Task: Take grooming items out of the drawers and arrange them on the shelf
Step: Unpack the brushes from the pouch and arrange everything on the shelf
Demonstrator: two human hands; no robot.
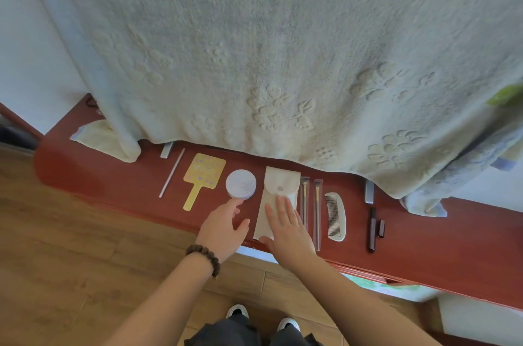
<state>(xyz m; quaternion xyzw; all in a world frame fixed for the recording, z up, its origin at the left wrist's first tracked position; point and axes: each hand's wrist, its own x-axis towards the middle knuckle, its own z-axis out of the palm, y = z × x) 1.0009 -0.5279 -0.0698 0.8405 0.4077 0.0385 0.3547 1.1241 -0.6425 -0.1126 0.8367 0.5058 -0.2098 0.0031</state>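
A row of grooming items lies on the red shelf point(119, 184). From the left: a thin white stick point(171, 173), a yellow hand mirror point(203, 177), a round pale compact point(240, 184), a cream snap pouch point(278, 190), two packaged brushes point(304, 204) point(317, 209), a white comb point(336, 216) and a dark pencil with its cap point(373, 229). My left hand point(223, 228) is open, its fingertips touching the compact's near edge. My right hand point(285, 228) lies flat and open on the pouch's lower half.
A large pale embossed towel point(268, 48) hangs over the back of the shelf, hiding what lies behind. Two metal brackets point(167, 149) point(369, 192) poke out under it. A partly open drawer point(368, 279) sits under the shelf's front edge. Wooden floor and my shoes are below.
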